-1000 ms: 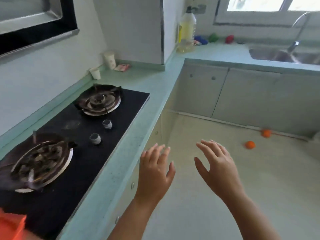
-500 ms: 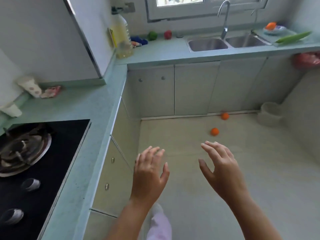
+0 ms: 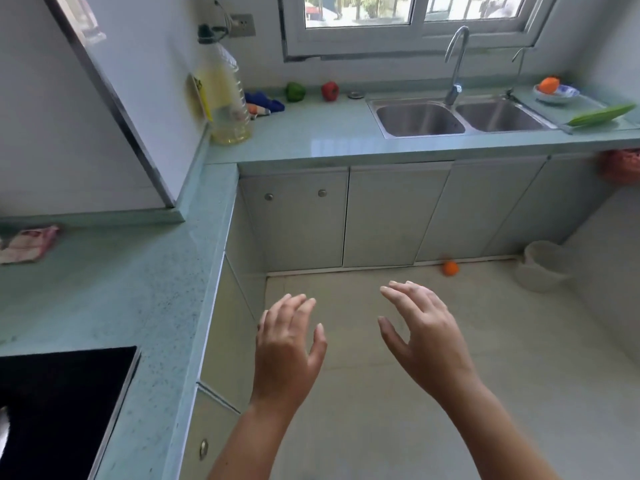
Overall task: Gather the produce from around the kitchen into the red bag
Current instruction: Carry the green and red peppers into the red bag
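Two bare hands hover over the kitchen floor [image 3: 519,393], holding nothing. The left hand [image 3: 287,351] and the right hand [image 3: 426,344] are both spread, fingers [image 3: 306,308] straight to loosely bent, palms turned toward each other with a gap between. To the left, the desk [image 3: 121,299] runs above the near cabinets, its edge close beside the left hand, and a black hob [image 3: 59,410] is set into its lower corner. Ahead of the hands lies an open stretch of floor. An orange [image 3: 450,268] sits on it at the foot of the far cabinets [image 3: 394,216], with a white bin [image 3: 542,270] near it in the right corner. Above the bin, the red bag [image 3: 620,166] hangs under the desk edge, cut off by the frame. On the far run of desk, a green pepper [image 3: 295,91] and a red pepper [image 3: 329,91] stand apart by the wall, left of the double sink [image 3: 420,117]. To the right of the sink lie a long green vegetable [image 3: 602,115] and a bowl [image 3: 564,93] holding something orange.
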`<action>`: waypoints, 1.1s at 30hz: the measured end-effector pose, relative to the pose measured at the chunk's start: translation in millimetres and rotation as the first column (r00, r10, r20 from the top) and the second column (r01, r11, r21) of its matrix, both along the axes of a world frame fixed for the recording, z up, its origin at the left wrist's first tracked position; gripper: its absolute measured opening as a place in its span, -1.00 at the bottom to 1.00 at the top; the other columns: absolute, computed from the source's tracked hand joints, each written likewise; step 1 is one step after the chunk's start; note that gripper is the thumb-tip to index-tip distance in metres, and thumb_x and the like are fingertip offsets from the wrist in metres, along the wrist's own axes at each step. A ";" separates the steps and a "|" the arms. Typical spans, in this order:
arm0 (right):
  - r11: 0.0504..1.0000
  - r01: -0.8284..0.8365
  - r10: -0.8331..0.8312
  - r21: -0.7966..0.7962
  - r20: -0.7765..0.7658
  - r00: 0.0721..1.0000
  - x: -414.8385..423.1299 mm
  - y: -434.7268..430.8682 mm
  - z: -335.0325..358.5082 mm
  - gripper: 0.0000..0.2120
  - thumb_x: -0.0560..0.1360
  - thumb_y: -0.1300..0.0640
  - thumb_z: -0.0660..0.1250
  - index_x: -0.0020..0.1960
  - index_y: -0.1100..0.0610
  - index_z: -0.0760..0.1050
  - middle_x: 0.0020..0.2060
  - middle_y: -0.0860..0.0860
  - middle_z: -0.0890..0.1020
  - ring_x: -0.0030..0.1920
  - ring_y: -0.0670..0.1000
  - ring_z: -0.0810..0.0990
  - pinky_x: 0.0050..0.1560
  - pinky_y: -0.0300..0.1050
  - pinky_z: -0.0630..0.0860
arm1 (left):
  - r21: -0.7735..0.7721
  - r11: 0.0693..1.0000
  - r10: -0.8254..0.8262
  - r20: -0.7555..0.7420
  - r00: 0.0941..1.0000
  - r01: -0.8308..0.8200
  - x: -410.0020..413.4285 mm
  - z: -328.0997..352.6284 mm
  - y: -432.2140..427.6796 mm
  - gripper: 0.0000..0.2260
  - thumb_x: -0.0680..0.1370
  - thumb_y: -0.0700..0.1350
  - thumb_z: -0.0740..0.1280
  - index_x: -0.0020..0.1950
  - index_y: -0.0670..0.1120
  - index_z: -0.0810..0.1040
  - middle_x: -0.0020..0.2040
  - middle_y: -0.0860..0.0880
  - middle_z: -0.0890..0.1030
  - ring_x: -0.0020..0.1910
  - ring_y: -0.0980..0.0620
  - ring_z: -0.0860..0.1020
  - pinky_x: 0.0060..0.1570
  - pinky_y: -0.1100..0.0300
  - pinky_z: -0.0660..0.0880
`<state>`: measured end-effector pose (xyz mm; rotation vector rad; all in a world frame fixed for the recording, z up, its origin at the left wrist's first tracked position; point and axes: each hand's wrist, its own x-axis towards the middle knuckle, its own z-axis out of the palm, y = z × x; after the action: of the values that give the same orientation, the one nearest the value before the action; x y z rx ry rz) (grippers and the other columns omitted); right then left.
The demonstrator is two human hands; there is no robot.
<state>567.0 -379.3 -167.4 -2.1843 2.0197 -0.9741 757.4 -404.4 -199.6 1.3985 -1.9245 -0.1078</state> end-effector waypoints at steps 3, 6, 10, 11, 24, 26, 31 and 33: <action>1.000 0.002 -0.003 0.025 0.005 1.000 -1.5 -30.9 -8.4 -0.60 0.42 -0.02 0.16 0.14 0.17 0.52 0.07 0.11 0.61 0.13 0.19 0.54 0.09 0.21 0.48 | 0.017 1.000 0.001 -0.013 1.000 0.000 -4.2 -7.2 -31.3 -0.67 0.46 -0.04 0.18 0.11 -0.17 0.56 0.08 -0.13 0.59 0.16 -0.06 0.41 0.13 -0.04 0.41; 0.999 0.015 -0.015 0.044 0.007 1.000 -12.4 -65.1 -15.9 -0.60 0.42 -0.02 0.17 0.13 0.18 0.52 0.06 0.11 0.61 0.12 0.19 0.54 0.08 0.20 0.49 | 0.030 0.999 -0.029 0.000 1.000 0.029 -10.9 -16.0 -63.6 -0.67 0.46 -0.04 0.18 0.11 -0.16 0.55 0.08 -0.13 0.59 0.16 -0.05 0.40 0.14 0.02 0.31; 0.998 0.024 -0.025 0.061 0.025 0.999 -32.1 -124.7 -24.9 -0.60 0.42 -0.02 0.17 0.12 0.18 0.52 0.05 0.11 0.61 0.11 0.20 0.54 0.07 0.20 0.49 | 0.042 0.999 -0.027 0.003 1.000 0.027 -30.1 -25.3 -122.4 -0.67 0.45 -0.04 0.18 0.10 -0.17 0.56 0.08 -0.14 0.59 0.16 -0.05 0.40 0.15 0.00 0.33; 0.997 0.027 -0.029 0.066 0.034 0.999 -38.4 -141.2 -26.6 -0.60 0.41 -0.02 0.17 0.12 0.18 0.52 0.06 0.11 0.61 0.11 0.20 0.54 0.07 0.20 0.50 | 0.046 0.998 -0.030 0.004 1.000 0.029 -37.5 -25.9 -138.5 -0.67 0.45 -0.04 0.18 0.10 -0.17 0.56 0.07 -0.13 0.60 0.15 -0.05 0.40 0.14 -0.01 0.37; 0.990 0.109 -0.115 0.086 0.061 0.992 -145.4 -353.0 -19.5 -0.57 0.40 -0.04 0.15 0.12 0.19 0.54 0.05 0.14 0.61 0.08 0.19 0.56 0.04 0.22 0.51 | 0.031 0.991 -0.127 -0.101 0.987 0.131 -151.8 8.0 -351.6 -0.69 0.46 -0.06 0.21 0.14 -0.15 0.52 0.12 -0.10 0.57 0.17 -0.02 0.41 0.19 0.04 0.34; 0.992 0.090 -0.096 0.091 0.062 0.993 -142.2 -378.0 -21.4 -0.57 0.40 -0.04 0.15 0.12 0.18 0.54 0.05 0.13 0.61 0.08 0.19 0.56 0.06 0.22 0.50 | 0.005 0.991 -0.130 -0.037 0.991 0.130 -148.4 1.5 -368.5 -0.70 0.46 -0.07 0.21 0.16 -0.12 0.49 0.12 -0.10 0.58 0.19 -0.04 0.41 0.20 -0.02 0.38; 0.991 0.011 -0.013 0.135 0.016 1.000 -124.1 -441.0 -33.2 -0.57 0.40 -0.05 0.14 0.11 0.17 0.55 0.04 0.10 0.62 0.07 0.18 0.57 0.05 0.20 0.51 | 0.037 0.999 -0.038 0.048 0.998 0.036 -118.4 -13.7 -430.7 -0.69 0.46 -0.06 0.20 0.15 -0.13 0.50 0.10 -0.11 0.58 0.19 -0.05 0.41 0.13 -0.15 0.42; 0.988 0.012 -0.014 0.151 0.007 1.000 -116.3 -467.3 -38.0 -0.58 0.40 -0.05 0.14 0.10 0.16 0.55 0.04 0.10 0.62 0.06 0.18 0.57 0.03 0.17 0.52 | 0.061 0.998 -0.033 0.065 0.997 0.029 -106.1 -18.1 -458.9 -0.69 0.46 -0.06 0.20 0.15 -0.14 0.51 0.11 -0.11 0.58 0.20 -0.05 0.40 0.14 -0.16 0.42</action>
<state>450.6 -846.6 -205.4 -2.0893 2.0333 -0.8011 651.3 -863.3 -217.7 1.4284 -2.0127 -0.1366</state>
